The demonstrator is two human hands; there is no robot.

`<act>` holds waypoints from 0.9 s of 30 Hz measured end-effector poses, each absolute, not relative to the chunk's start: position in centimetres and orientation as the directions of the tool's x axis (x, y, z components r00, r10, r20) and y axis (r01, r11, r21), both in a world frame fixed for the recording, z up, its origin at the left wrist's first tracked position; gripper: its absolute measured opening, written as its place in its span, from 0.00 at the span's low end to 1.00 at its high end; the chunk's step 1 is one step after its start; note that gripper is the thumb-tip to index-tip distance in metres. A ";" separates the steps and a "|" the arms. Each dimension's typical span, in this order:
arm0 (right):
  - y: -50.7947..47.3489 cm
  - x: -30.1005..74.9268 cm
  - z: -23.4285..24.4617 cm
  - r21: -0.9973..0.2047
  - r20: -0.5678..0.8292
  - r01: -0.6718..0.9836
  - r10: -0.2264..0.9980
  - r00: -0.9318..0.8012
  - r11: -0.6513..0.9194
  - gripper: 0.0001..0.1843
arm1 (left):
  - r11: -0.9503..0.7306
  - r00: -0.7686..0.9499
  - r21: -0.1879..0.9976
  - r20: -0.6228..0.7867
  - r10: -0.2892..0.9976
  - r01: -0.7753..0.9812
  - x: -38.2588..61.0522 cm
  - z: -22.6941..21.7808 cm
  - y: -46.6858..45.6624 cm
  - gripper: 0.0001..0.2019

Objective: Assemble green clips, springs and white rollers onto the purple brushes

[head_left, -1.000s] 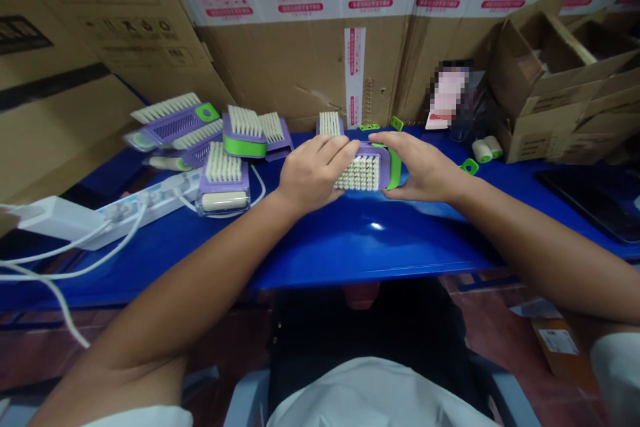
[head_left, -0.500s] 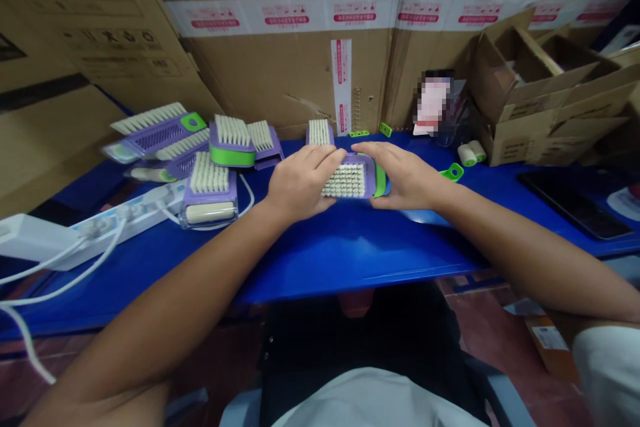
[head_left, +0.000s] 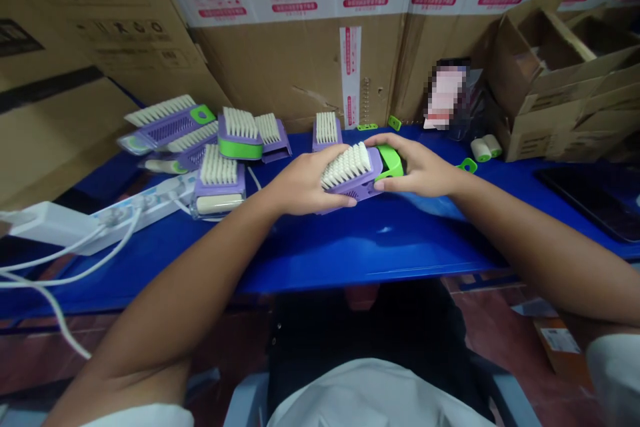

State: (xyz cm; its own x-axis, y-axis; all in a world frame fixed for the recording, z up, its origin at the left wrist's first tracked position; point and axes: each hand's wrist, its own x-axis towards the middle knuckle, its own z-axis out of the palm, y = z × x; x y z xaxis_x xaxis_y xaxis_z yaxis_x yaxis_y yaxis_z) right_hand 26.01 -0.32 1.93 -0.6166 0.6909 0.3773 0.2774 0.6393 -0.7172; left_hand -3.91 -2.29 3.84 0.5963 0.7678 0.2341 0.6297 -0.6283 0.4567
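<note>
Over the blue table I hold a purple scrub brush, its pale bristles facing up and tilted. My left hand is wrapped round the left end, thumb along the front side. My right hand grips a green end piece at the brush's right end, thumb in front and fingers behind. A gap shows between the green piece and the purple body; whether they are joined I cannot tell. Just behind my hands lies another purple brush. Left of them stands a purple brush with a green band.
More purple brushes are heaped on the left, beside a white power strip with cables. Along the back stand cardboard boxes, small green parts and a phone. White rollers and a dark tablet lie right.
The brush has been tilted, so its bristles now slant up to the right and its front side shows. The green end piece has turned and stands further off the purple body.
</note>
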 end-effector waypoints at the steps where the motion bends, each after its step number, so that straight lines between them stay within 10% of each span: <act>1: -0.3 25.9 1.7 -0.723 0.368 0.280 0.695 -0.618 0.632 0.47 | -0.624 0.602 0.477 0.223 0.767 0.619 -3.8 3.7 -2.2 0.52; 11: -0.1 25.4 0.9 -0.913 0.229 0.139 0.763 -0.604 0.384 0.39 | -0.542 0.621 0.673 0.155 0.768 0.503 -3.7 4.0 -1.4 0.44; 27: -0.4 24.5 0.8 -0.855 0.279 0.217 0.772 -0.572 0.470 0.42 | -0.556 0.611 0.632 0.160 0.775 0.540 -3.3 4.2 -2.4 0.40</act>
